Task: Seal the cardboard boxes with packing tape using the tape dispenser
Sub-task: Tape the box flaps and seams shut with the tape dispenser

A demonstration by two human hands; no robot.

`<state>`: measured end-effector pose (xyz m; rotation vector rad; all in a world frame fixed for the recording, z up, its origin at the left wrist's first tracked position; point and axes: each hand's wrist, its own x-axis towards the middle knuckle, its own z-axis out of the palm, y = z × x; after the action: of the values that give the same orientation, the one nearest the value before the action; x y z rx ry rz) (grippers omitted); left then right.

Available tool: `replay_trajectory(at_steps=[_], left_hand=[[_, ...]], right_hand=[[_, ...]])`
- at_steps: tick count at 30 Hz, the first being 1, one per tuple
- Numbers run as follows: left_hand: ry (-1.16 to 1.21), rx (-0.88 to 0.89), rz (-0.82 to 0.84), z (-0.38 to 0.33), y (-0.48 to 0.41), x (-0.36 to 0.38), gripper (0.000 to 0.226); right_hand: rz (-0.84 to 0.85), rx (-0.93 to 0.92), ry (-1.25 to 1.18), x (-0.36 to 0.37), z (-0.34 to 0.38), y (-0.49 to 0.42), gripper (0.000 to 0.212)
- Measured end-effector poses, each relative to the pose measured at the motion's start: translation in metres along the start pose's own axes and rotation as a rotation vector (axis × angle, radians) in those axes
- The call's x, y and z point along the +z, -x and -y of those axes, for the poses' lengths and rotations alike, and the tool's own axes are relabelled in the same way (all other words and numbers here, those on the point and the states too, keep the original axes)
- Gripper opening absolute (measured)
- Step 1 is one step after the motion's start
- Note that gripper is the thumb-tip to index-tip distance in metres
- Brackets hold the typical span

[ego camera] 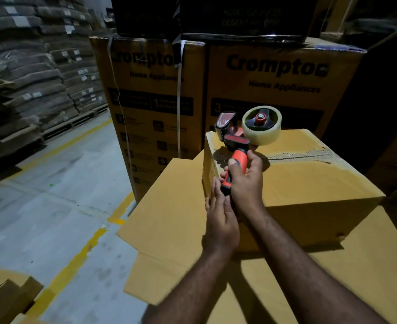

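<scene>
**A:** What is seen beyond the hands, starting with the biggest things?

**B:** Two tall printed cartons point(274, 90) are stood side by side beyond both hands, marked "Crompton Home Appliances", with dark wrapped goods point(239, 17) set on top of them. Far off to the left of the left hand, stacked sacks point(33, 66) are piled on pallets, and a grey floor point(52, 183) is crossed by yellow lines.

**A:** And nearer?

**B:** A large plain box point(333, 288) is spread under both forearms, its flap point(164, 206) folded out to the left of the left hand. A smaller cardboard box point(309, 183) is rested on it, directly ahead of the right hand. A torn centre seam point(298, 156) is seen on its top, running away to the right of the right hand.

**A:** Where is the tape dispenser held?

**B:** The tape dispenser point(237, 146) is gripped by its orange handle in the right hand point(246, 183), fingers closed round it, above the near left edge of the smaller box. A clear tape roll point(261, 125) is mounted on it, above that hand.

**A:** And the other hand?

**B:** The left hand point(220, 220) is held flat and open, fingers extended, against the near left corner of the smaller box, just beside the handle's lower end. Nothing is grasped by it.
</scene>
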<state>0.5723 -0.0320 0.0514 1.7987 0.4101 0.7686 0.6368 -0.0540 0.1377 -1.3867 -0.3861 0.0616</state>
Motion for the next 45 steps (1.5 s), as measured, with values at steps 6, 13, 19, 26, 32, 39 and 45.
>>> replay_trajectory(at_steps=[6, 13, 19, 26, 32, 39, 45], left_hand=[[-0.094, 0.091, -0.033, 0.002, -0.014, 0.004, 0.065], [-0.014, -0.061, -0.167, 0.012, -0.054, -0.059, 0.052], [-0.059, -0.161, -0.041, 0.04, -0.073, -0.101, 0.062], [-0.211, 0.141, -0.425, -0.03, -0.063, -0.082, 0.036], [0.484, -0.274, 0.451, -0.155, -0.093, 0.011, 0.036], [0.498, -0.477, 1.057, -0.195, -0.136, 0.083, 0.088], [0.654, -0.79, 1.138, -0.215, -0.135, 0.13, 0.054]], right_hand=[[-0.064, 0.069, -0.155, -0.017, 0.009, -0.002, 0.044], [-0.164, -0.042, -0.036, -0.081, 0.033, 0.015, 0.046], [-0.283, -0.09, 0.105, -0.119, 0.031, 0.044, 0.054], [-0.276, -0.071, 0.067, -0.139, 0.044, 0.057, 0.05], [-0.353, -0.19, 0.424, -0.148, 0.058, 0.078, 0.052], [-0.499, -0.27, 0.811, -0.168, 0.09, 0.095, 0.059], [-0.663, -0.268, 0.935, -0.179, 0.097, 0.088, 0.061]])
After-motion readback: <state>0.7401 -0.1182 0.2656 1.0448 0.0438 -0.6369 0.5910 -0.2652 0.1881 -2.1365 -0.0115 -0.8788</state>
